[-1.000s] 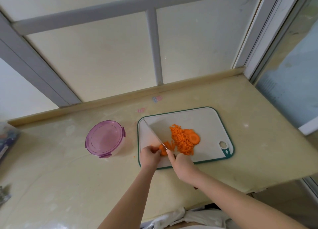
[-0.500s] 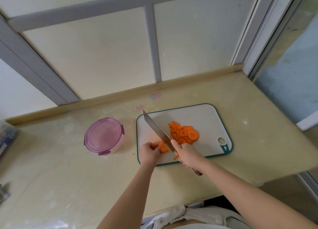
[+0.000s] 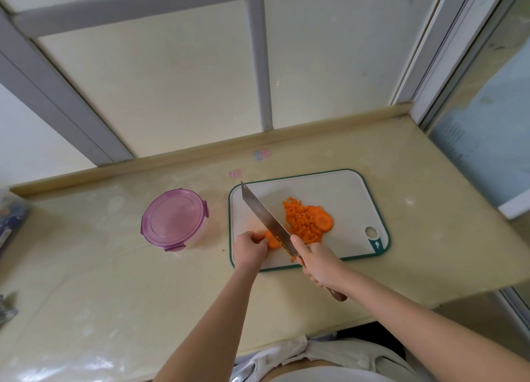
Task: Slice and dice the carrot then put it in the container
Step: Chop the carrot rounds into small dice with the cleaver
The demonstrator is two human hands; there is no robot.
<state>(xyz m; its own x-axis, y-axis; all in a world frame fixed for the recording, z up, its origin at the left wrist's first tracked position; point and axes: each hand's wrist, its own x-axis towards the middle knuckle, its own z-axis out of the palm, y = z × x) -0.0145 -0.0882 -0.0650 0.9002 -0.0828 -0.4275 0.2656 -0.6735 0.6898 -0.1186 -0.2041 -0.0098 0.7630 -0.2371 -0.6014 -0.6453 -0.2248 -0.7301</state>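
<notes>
1. Pale yellow countertop (image 3: pixel 114 267) runs beneath a frosted window (image 3: pixel 186 94) crossed by grey-white frame bars, with a low ledge along the back.
2. Right of centre lies a white cutting board (image 3: pixel 352 192) with a green rim; its hanging hole sits at the four o'clock corner.
3. The left hand (image 3: pixel 249 248) rests at the board's seven o'clock area, fingers curled in and pinching a carrot chunk (image 3: pixel 272 243) against the board.
4. The right hand (image 3: pixel 318 264) is wrapped around the handle of a knife (image 3: pixel 263 215), one finger reaching up onto the blade; the brown handle end pokes out behind the hand toward five o'clock.
5. The blade slants with its tip toward eleven o'clock, over the board's far left corner. Its heel is right against the chunk; I cannot tell whether the edge has entered it.
6. Diced carrot (image 3: pixel 301 223) is heaped mid-board, at two o'clock from the chunk, with round carrot slices (image 3: pixel 324 220) touching the heap at its three o'clock side.
7. The container (image 3: pixel 173 219), round with a purple clip lid on, stands on the counter at nine o'clock from the board, near but apart.
8. An orange scrap (image 3: pixel 223 250) lies just off the board's left edge, and small stickers (image 3: pixel 262 154) sit near the ledge at twelve o'clock.
</notes>
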